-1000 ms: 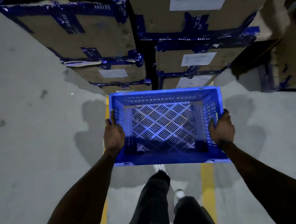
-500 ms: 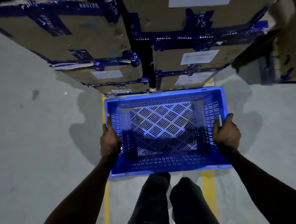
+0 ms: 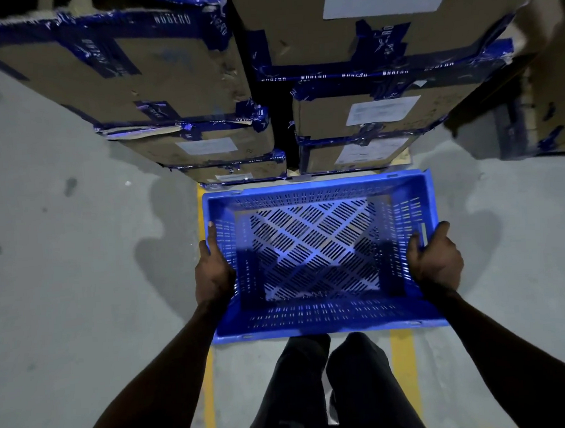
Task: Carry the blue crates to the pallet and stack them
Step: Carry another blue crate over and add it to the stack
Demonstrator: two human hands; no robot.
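Observation:
An empty blue crate with a slotted floor and perforated walls hangs level in front of me, above the concrete floor. My left hand grips its left rim, thumb lying along the top edge. My right hand grips the right rim the same way. Both forearms reach in from the bottom corners of the head view. The crate's far edge sits close to the foot of two cardboard stacks. No pallet is in view.
Two tall stacks of taped cardboard boxes stand right ahead with a dark gap between them. More boxes are at the far right. Yellow floor lines run under me beside my dark-trousered legs. Bare grey concrete lies left and right.
I have stepped closer to the box stacks with the crate. The crate has come slightly lower and nearer my body, and my feet are now together under it. Both grips are unchanged.

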